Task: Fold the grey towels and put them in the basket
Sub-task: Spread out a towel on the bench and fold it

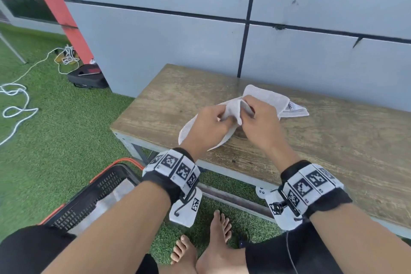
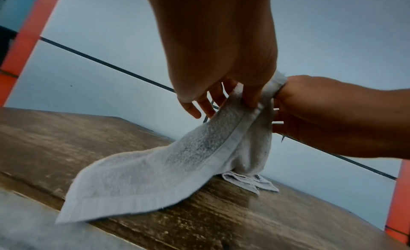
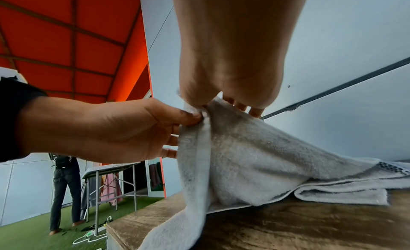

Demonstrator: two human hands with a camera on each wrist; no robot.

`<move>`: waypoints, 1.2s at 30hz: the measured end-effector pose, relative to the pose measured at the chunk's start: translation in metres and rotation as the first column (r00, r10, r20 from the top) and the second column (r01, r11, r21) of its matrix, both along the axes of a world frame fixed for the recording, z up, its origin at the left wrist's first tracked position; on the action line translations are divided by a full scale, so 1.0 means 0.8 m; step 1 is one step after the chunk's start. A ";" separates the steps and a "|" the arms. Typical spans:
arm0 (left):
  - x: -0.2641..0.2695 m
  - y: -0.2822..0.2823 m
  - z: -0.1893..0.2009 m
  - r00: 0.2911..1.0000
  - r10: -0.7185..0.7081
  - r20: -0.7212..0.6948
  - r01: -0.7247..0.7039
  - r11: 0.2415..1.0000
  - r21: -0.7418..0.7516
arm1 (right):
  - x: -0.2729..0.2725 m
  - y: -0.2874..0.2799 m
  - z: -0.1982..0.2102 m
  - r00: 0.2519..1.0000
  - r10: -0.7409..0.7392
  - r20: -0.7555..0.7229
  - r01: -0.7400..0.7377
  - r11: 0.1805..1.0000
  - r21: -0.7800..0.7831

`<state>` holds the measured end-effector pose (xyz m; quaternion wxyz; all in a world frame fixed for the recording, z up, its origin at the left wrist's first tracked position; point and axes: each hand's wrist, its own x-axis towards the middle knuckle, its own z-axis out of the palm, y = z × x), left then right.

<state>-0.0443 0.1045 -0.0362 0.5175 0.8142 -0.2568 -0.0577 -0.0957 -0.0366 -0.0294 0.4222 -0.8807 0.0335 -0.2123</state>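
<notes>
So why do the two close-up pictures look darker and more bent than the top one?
Head view: even daylight, sharp on the pale grey terry towel and worn wooden bench. Left wrist view: dim and bluish, the left hand looms large, wall lines bow. Right wrist view: brighter, the right hand fills the top, the towel's near edge is smeared.

The table (image 1: 333,140) stands against the wall (image 1: 178,40), before the person. On it lies the towel (image 1: 264,98), one end near the table's left front edge, the other toward the wall, its middle raised between the two hands. The left hand (image 1: 208,121) and the right hand (image 1: 259,113) meet above the table, touching, each pinching the towel's lifted edge. The basket (image 1: 93,193) sits on the grass (image 1: 55,151), left of the table and below its front edge, beside the person's left forearm. A cord (image 1: 17,104) lies on the grass farther left.
</notes>
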 end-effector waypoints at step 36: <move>0.036 0.047 0.042 0.940 0.331 0.081 -0.327 0.944 -0.051 | -0.006 -0.042 -0.031 0.983 0.058 -0.173 -0.068 0.996 -0.050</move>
